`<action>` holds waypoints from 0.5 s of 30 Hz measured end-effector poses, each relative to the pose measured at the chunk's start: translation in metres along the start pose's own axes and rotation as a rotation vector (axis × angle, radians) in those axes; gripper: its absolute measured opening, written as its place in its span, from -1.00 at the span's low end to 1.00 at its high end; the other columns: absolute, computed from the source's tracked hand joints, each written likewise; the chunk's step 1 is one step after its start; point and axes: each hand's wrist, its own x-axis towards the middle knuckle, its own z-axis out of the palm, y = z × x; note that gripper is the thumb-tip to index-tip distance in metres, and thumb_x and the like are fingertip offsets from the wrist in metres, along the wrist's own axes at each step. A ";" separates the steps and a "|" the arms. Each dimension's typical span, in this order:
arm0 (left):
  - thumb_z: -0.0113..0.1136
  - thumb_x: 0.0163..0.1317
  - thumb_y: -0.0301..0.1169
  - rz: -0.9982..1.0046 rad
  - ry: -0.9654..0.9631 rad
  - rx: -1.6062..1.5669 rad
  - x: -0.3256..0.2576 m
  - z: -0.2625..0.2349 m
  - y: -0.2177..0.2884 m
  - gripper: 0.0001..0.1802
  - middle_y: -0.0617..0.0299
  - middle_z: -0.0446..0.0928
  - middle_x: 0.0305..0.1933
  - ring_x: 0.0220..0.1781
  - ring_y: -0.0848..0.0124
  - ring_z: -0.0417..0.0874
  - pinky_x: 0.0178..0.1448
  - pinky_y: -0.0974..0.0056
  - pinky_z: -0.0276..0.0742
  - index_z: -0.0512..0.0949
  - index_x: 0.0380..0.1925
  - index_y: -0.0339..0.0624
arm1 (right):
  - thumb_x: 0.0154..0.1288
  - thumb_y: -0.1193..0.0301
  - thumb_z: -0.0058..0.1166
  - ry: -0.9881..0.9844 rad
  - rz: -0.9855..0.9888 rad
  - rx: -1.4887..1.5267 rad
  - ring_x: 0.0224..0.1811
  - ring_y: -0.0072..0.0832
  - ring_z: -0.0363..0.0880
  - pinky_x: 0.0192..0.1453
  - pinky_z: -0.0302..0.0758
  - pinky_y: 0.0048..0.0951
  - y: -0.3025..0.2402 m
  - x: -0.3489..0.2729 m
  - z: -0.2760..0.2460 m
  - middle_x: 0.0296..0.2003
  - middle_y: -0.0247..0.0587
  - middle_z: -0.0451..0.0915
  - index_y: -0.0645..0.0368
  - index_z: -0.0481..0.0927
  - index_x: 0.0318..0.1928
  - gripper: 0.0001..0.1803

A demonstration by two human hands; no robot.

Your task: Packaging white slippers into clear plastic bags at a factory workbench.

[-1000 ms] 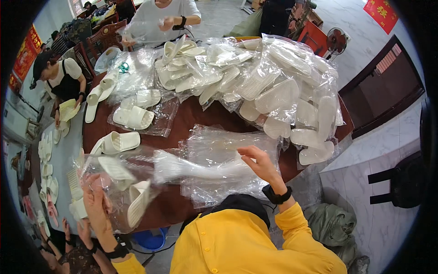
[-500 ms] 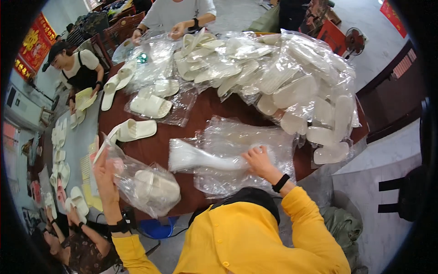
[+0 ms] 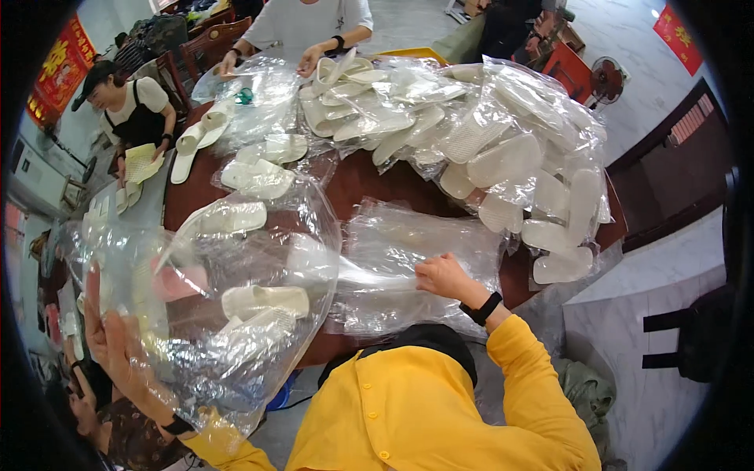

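Left hand (image 3: 118, 353): gripping the near edge of a clear plastic bag (image 3: 236, 314) and lifting it up off the worktop (image 3: 377, 184), fingers curled around the film.
Right hand (image 3: 444, 276): resting with fingers closed on a twisted strip of the same film, pinning it on the flat stack of empty bags (image 3: 416, 267).
Clear plastic bag: ballooning out to the left of the stack of empty bags, just beside it, and reaching back to it through the twisted strip.
Slippers inside (image 3: 263, 300): 1 pale pair is lying low in the lifted bag (the film blurs the finer detail).
Loose slippers (image 3: 232, 217): lying on the worktop beyond the lifted bag, farther from the person than the stack.
Bagged pile (image 3: 503, 133): many white slippers in clear wrap are heaping up on the far side of the stack and spilling toward the worktop's right edge.
Wristband (image 3: 481, 308): a dark band is sitting on the right wrist, just behind the stack.
Other people: 2 are working at the far and left sides of the worktop, well apart from the stack, 1 in a white top (image 3: 310, 27) and 1 in a dark cap (image 3: 129, 98).
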 end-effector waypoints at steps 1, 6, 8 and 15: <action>-0.03 0.40 -0.44 -0.020 -0.021 0.121 -0.005 -0.004 0.007 -0.46 -0.07 0.45 0.23 0.03 0.39 0.60 0.09 0.31 0.54 0.23 0.34 -0.39 | 0.11 0.17 0.25 0.015 0.005 0.213 -0.17 -0.17 0.60 -0.06 0.40 -0.13 -0.001 0.001 -0.011 -0.33 -0.15 0.60 0.10 0.55 -0.25 -0.68; -0.01 0.32 -0.43 -0.066 -0.065 0.169 -0.019 0.039 0.035 -0.41 -0.21 0.31 0.34 0.30 0.08 0.46 0.38 0.08 0.34 0.21 0.31 -0.51 | 0.16 0.20 0.26 0.124 0.025 0.501 -0.23 -0.06 0.58 -0.15 0.47 -0.22 0.007 0.005 -0.050 -0.33 -0.03 0.60 0.23 0.54 -0.27 -0.66; -0.02 0.31 -0.44 -0.117 -0.151 0.327 -0.024 0.035 0.041 -0.42 -0.21 0.34 0.31 0.29 0.11 0.47 0.37 0.11 0.36 0.24 0.30 -0.49 | 0.18 0.23 0.29 0.197 0.055 0.627 -0.30 -0.19 0.55 -0.17 0.47 -0.31 0.013 0.004 -0.059 -0.35 -0.02 0.58 0.28 0.53 -0.24 -0.64; 0.07 0.06 -0.68 -0.266 -0.788 0.615 -0.024 0.194 0.010 -0.38 0.38 0.58 -0.27 -0.57 0.74 0.14 -0.48 0.56 0.04 0.47 0.23 -0.24 | 0.27 0.28 0.25 0.442 0.275 0.866 -0.32 -0.58 0.38 -0.18 0.38 -0.49 0.024 -0.031 -0.114 -0.41 -0.32 0.47 0.27 0.51 -0.22 -0.70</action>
